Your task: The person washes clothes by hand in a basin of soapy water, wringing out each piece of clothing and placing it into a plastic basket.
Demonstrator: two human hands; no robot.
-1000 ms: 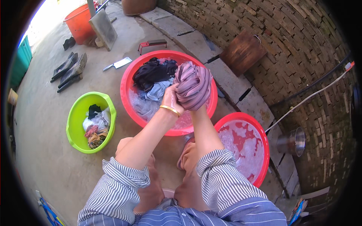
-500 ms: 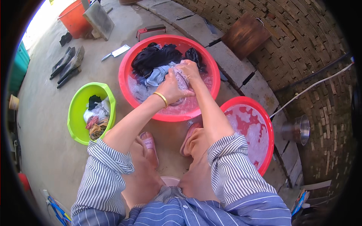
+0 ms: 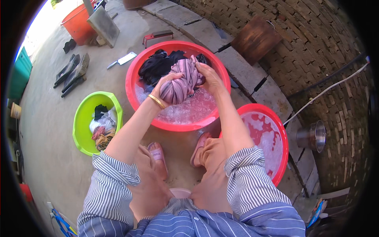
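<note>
A bunched, wet garment with pink and grey stripes point(image 3: 182, 81) is held between my two hands, just above a big red basin point(image 3: 179, 127). My left hand point(image 3: 164, 90), with a gold bangle at the wrist, grips its near left end. On the far right end, my right hand point(image 3: 209, 78) has its fingers closed round the cloth. Sudsy water point(image 3: 189, 107) fills the near part of the basin. Dark clothes point(image 3: 158, 65) lie piled behind the striped bundle, which hides part of them.
Left stands a green basin point(image 3: 81, 130) with several clothes in it. A second red basin point(image 3: 282, 158) of suds is close by my right leg. A cleaver point(image 3: 125, 59) lies on the concrete beyond the green basin. Brick wall point(image 3: 316, 51) bounds the right side.
Both hands have lifted the striped garment up out of the suds, and it now shows as a gathered bundle. The light blue cloth seen earlier is hidden from view.
</note>
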